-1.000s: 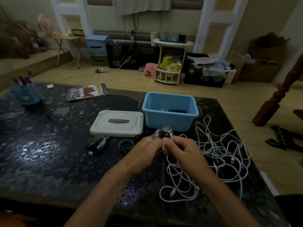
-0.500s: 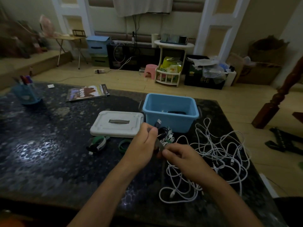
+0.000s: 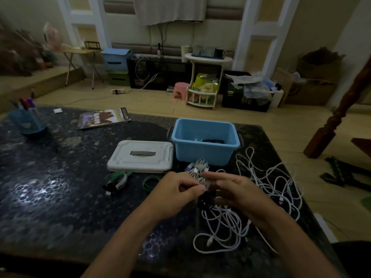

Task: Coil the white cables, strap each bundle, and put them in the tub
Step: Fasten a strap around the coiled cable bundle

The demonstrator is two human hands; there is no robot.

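A small coiled white cable bundle (image 3: 197, 169) sits between my two hands, just in front of the blue tub (image 3: 204, 151). My left hand (image 3: 176, 191) pinches the bundle and its strap from the left. My right hand (image 3: 234, 189) reaches in from the right with its fingers stretched out against the strap. A dark strap end (image 3: 205, 201) hangs below my fingers. Loose white cables (image 3: 267, 183) lie tangled on the table to the right and under my right wrist. Something dark lies in the tub.
The tub's white lid (image 3: 140, 156) lies flat left of the tub. Green straps (image 3: 118, 178) and a green loop (image 3: 149, 182) lie in front of the lid. A magazine (image 3: 103, 118) and a blue pen cup (image 3: 26, 119) stand far left. The table's right edge is close to the cables.
My hands dropped a little toward me with the bundle. The left hand came down from its raised pull on the strap. The right hand's fingers have straightened.
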